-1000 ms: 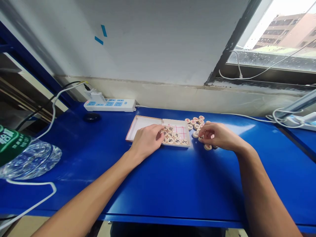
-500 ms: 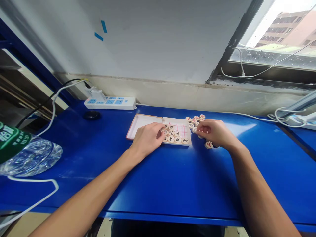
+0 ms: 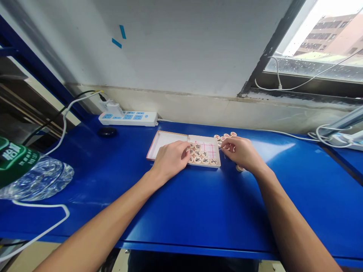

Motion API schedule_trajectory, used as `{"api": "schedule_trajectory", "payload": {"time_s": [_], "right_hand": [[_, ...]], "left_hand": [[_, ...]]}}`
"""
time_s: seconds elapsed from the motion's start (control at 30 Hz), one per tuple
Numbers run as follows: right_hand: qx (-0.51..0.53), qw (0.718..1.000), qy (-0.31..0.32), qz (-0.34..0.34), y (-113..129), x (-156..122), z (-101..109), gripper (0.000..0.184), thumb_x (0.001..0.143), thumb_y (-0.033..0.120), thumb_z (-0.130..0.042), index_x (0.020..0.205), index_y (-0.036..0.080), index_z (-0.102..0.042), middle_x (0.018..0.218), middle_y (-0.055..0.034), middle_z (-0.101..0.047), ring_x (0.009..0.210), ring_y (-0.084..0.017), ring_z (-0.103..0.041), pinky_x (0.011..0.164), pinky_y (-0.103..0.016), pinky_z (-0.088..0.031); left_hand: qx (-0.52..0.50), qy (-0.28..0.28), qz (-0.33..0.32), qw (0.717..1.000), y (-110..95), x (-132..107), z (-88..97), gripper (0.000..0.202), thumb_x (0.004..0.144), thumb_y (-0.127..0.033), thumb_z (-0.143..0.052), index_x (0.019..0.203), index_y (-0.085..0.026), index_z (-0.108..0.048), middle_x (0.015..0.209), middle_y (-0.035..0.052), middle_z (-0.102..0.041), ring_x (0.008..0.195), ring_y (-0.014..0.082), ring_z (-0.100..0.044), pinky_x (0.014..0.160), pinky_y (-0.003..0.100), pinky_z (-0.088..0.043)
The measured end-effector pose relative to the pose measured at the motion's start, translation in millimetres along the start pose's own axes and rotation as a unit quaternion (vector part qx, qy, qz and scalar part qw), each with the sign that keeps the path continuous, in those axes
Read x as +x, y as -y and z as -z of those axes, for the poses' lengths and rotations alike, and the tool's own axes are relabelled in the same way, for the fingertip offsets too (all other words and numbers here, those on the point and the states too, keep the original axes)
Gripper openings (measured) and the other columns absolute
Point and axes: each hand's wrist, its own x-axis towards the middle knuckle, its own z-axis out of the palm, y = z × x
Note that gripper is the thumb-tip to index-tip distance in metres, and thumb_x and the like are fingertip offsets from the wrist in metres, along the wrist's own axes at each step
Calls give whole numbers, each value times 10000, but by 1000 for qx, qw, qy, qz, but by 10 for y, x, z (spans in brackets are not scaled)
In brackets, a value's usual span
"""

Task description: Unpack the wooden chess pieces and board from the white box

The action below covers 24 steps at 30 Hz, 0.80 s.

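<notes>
A small open box (image 3: 214,142) with a pink grid inside lies on the blue table (image 3: 181,211), its flat lid (image 3: 160,141) hinged out to the left. Several round wooden chess pieces (image 3: 200,156) fill its near rows. My left hand (image 3: 170,159) rests curled at the box's left edge, fingertips touching the pieces inside. More loose pieces (image 3: 226,135) lie just right of the box. My right hand (image 3: 242,153) sits over them with fingers pinched at the box's right rim; what they hold is hidden. One piece (image 3: 239,168) peeks out under my wrist.
A white power strip (image 3: 129,118) with plugged cables lies at the back left, a black disc (image 3: 107,132) beside it. A plastic water bottle (image 3: 31,173) lies at the left edge over a white cable (image 3: 39,207). More cables and a window ledge (image 3: 326,136) are at right.
My right hand has slid left from the loose pieces to the right rim of the box. My left hand has stayed at the box's left edge.
</notes>
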Motion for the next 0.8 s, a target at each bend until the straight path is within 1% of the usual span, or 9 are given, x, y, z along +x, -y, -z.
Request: {"api": "schedule_trajectory", "payload": {"time_s": [0.13,0.2,0.27,0.33,0.4,0.47,0.57,0.7,0.8], "right_hand": [[15,999,-35,4,47,-4,8,54,848,250,-660,808,226,-687,749,-32,-670,697,-199,-578,655,-337,-443],[29,998,-54,11,134,-10,26,66,872,268,-650,857,225,-698,766,-33,-676,698,-197,-585,676,-346,-453],[50,996,-57,37,258,-18,50,92,894,273,-638,935,231,-709,826,-37,-698,739,-204,-605,717,-362,-468],[67,994,-26,84,387,-25,73,120,902,285,-652,995,246,-718,915,-43,-725,845,-231,-625,792,-393,-481],[77,988,26,129,483,-30,90,123,905,303,-679,1009,263,-733,970,-41,-747,951,-262,-620,871,-430,-479],[82,984,60,144,524,-31,98,110,909,310,-695,997,270,-749,971,-32,-761,990,-272,-610,920,-453,-470],[77,986,67,129,499,-36,106,103,906,310,-704,982,270,-761,959,-29,-764,1010,-279,-595,938,-465,-472],[72,988,80,110,424,-46,113,110,871,311,-733,971,284,-767,965,-34,-758,1080,-294,-583,983,-483,-473],[59,993,65,83,392,-49,100,106,867,312,-729,961,280,-764,953,-52,-752,1073,-303,-585,941,-486,-501]], "left_hand": [[-3,0,-1,1000,-3,-3,1,200,927,-191,-601,1072,-211,-737,1051,50,-777,949,218,-739,843,346,-585],[-4,-3,-3,1000,3,-7,-4,202,924,-186,-600,1071,-210,-737,1040,51,-776,938,213,-738,847,340,-583],[-2,-4,-5,1000,10,-8,-9,202,923,-188,-600,1069,-207,-737,1028,54,-774,925,209,-735,838,336,-581],[-1,-4,-8,1000,12,-8,-13,201,922,-191,-603,1072,-202,-736,1016,57,-771,900,203,-730,823,328,-577],[-2,-5,-11,1000,10,-6,-13,199,923,-193,-605,1074,-199,-735,1013,60,-770,894,200,-726,820,324,-573],[-1,-6,-10,1000,6,-4,-12,194,926,-197,-602,1067,-199,-735,1021,60,-770,920,209,-727,830,331,-569],[1,-5,-6,1000,6,-4,-12,195,929,-199,-596,1067,-203,-734,1034,55,-771,943,222,-728,836,347,-569],[4,-6,-7,1000,14,-2,-17,202,927,-198,-599,1075,-204,-735,1034,53,-772,906,219,-728,816,353,-573],[3,-6,-3,1000,15,1,-17,203,927,-197,-599,1076,-205,-737,1032,52,-773,912,218,-729,821,353,-576]]}}
